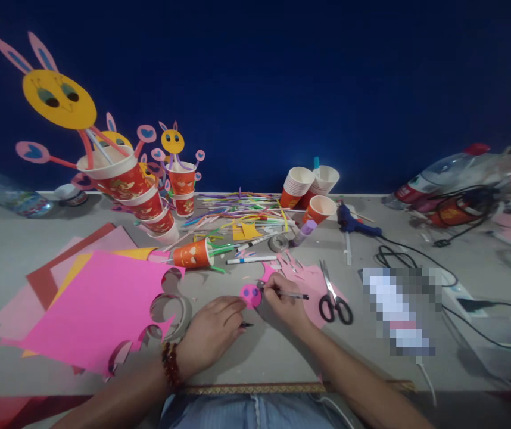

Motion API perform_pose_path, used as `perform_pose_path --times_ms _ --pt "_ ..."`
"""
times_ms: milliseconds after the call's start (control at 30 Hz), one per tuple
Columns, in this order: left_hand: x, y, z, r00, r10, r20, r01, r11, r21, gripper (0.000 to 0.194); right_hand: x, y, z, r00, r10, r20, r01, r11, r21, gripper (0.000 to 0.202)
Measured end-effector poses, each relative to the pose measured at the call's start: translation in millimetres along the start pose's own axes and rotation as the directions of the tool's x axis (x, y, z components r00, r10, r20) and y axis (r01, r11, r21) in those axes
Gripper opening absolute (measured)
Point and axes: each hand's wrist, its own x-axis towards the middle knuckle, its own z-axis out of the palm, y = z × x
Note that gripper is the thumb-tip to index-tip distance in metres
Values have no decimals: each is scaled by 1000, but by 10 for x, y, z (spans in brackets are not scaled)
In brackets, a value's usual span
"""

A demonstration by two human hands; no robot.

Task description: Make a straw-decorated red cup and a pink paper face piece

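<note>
A small round pink paper face [251, 296] with two blue-purple eye spots lies on the table between my hands. My right hand [286, 301] is closed around a black pen [298, 295], its tip at the right edge of the disc. My left hand [214, 333] rests palm down, its fingertips at the disc's left edge. A small dark pen cap [247, 325] sticks out from between the left fingers. Pink paper scraps [313, 289] and black-handled scissors [336, 304] lie to the right of my right hand.
Coloured paper sheets [99, 298] and a tape roll [168, 313] lie left. Rabbit-faced cup figures [125, 179] stand behind them. Coloured straws [237, 208], cups [320, 208], a glue stick [304, 232] and a blue glue gun [356, 223] are at the back. Cables [398, 256] and bottles [434, 179] are right.
</note>
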Motion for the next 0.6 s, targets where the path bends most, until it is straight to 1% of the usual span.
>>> perform_pose_path --times_ms 133,300,600 --pt "1 3 -5 1000 -5 -7 5 1000 -1 13 1 8 -4 1000 -4 3 4 1000 -10 16" --pt "-7 0 9 1000 9 -13 -9 1000 5 10 6 8 -12 1000 -3 1 3 1000 -23 17" --pt "-6 0 21 1000 -4 4 4 1000 5 13 6 9 -16 1000 -4 0 4 999 -31 17"
